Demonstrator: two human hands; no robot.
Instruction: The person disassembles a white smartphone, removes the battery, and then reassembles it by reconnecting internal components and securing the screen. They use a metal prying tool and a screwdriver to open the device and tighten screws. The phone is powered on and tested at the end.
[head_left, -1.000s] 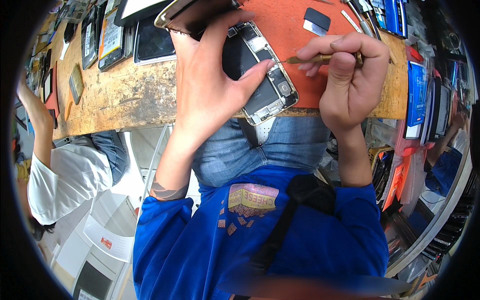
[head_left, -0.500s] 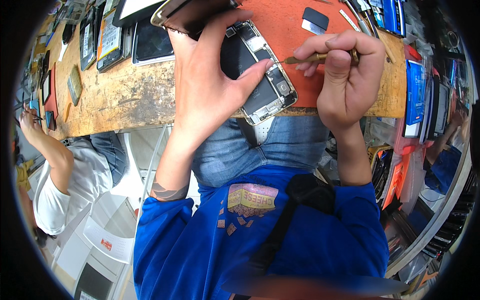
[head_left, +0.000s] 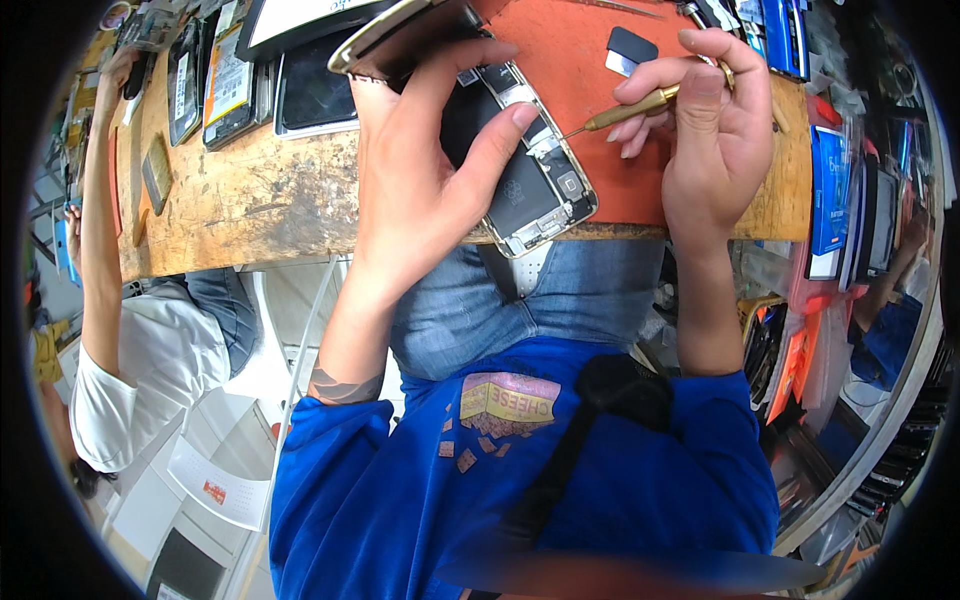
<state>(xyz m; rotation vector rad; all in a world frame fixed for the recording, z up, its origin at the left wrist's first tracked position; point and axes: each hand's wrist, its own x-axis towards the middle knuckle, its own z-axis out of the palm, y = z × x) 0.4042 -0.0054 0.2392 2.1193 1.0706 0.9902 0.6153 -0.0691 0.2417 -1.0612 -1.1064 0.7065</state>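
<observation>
The near end of the opened phone (head_left: 548,222) is extended past the table (head_left: 270,222) edge; red mat (head_left: 625,190) is exposed rightward. The phone is grasped by the left hand (head_left: 420,185); beside it, a screwdriver (head_left: 632,108) is pinched in the right hand (head_left: 718,150). A dark battery (head_left: 522,192) is seated inside.

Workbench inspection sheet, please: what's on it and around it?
Surface: worn wooden bench, red mat on top.
Job's things: opened phone, insides showing; raised screen; gold screwdriver.
Clutter: dark-screened device and stacked devices, left; blue box, right.
Hands: left hand at the phone, thumb over its insides; right hand gripping the screwdriver, tip at the phone's edge, contact unclear.
Cables: none clearly seen.
Surroundings: another person in a white top, left.
</observation>
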